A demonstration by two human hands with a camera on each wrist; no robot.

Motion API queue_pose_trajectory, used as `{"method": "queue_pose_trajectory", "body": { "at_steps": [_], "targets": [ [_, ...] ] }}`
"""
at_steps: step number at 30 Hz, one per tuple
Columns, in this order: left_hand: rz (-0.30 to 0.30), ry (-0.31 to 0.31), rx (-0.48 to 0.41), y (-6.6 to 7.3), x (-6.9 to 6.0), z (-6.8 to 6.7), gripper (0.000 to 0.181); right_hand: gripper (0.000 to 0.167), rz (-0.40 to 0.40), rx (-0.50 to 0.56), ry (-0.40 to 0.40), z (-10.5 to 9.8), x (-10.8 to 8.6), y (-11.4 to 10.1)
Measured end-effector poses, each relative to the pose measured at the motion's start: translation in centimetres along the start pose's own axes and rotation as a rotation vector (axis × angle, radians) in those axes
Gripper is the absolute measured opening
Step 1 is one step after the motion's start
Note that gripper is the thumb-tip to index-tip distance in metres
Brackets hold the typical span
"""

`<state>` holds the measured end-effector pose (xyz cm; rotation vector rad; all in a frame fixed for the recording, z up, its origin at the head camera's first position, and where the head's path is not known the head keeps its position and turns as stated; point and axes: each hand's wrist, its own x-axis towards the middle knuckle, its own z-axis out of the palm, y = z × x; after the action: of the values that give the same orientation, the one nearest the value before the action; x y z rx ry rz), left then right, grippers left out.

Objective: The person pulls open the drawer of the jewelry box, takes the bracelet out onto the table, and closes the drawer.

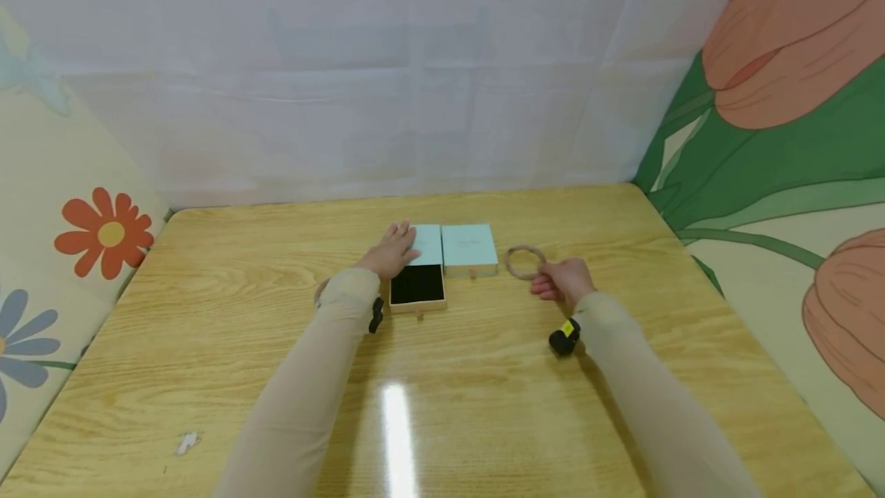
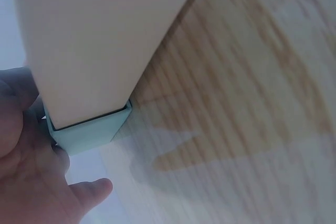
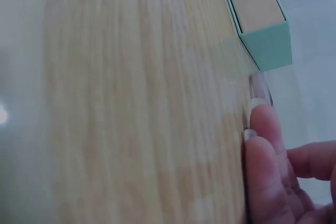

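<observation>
A light blue box (image 1: 429, 240) has its drawer (image 1: 418, 284) pulled out toward the front, showing a black lining. My left hand (image 1: 389, 253) rests on the left part of this box's sleeve, fingers spread. In the left wrist view, the pale drawer (image 2: 100, 45) sticks out of the blue sleeve (image 2: 92, 132) beside the hand (image 2: 39, 182). To the right, my right hand (image 1: 567, 279) pinches the near right edge of a silvery bangle (image 1: 510, 263). Part of the bangle (image 3: 261, 88) shows beyond the fingers in the right wrist view.
A second light blue box (image 1: 470, 244), closed, stands right beside the first one, with a small pull tab at its front. Behind the wooden table (image 1: 242, 267) hangs a white cloth (image 1: 346, 114). Flower-patterned panels (image 1: 795, 175) flank both sides.
</observation>
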<state>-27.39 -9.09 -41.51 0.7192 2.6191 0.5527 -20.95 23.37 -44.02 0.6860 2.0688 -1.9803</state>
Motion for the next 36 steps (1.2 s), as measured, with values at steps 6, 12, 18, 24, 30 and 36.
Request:
{"method": "queue_pose_trajectory", "body": {
  "at_steps": [6, 12, 18, 24, 30, 36],
  "targets": [
    [0.005, 0.012, 0.004, 0.3, -0.4, -0.4, 0.058, 0.021, 0.018, -0.003, 0.018, 0.2, -0.1, -0.4],
    [0.002, 0.016, 0.010, 0.2, -0.3, -0.4, 0.059, 0.022, 0.018, -0.011, 0.029, 0.4, -0.2, -0.7],
    [-0.005, 0.018, 0.007, 0.4, -0.4, -0.3, 0.059, 0.024, 0.007, -0.008, 0.035, 0.4, -0.3, -0.6],
    [-0.017, 0.014, 0.000, 0.7, -0.6, -0.4, 0.058, 0.021, -0.015, 0.034, 0.031, 0.3, -0.5, 0.0],
    [-0.016, 0.010, 0.009, 0.8, -0.4, -0.3, 0.058, 0.026, -0.043, 0.106, 0.025, 0.0, -0.7, 0.6],
    [-0.030, 0.010, 0.015, 0.6, -0.4, -0.2, 0.058, 0.031, -0.049, 0.183, 0.041, 0.2, -1.3, 1.1]
  ]
}}
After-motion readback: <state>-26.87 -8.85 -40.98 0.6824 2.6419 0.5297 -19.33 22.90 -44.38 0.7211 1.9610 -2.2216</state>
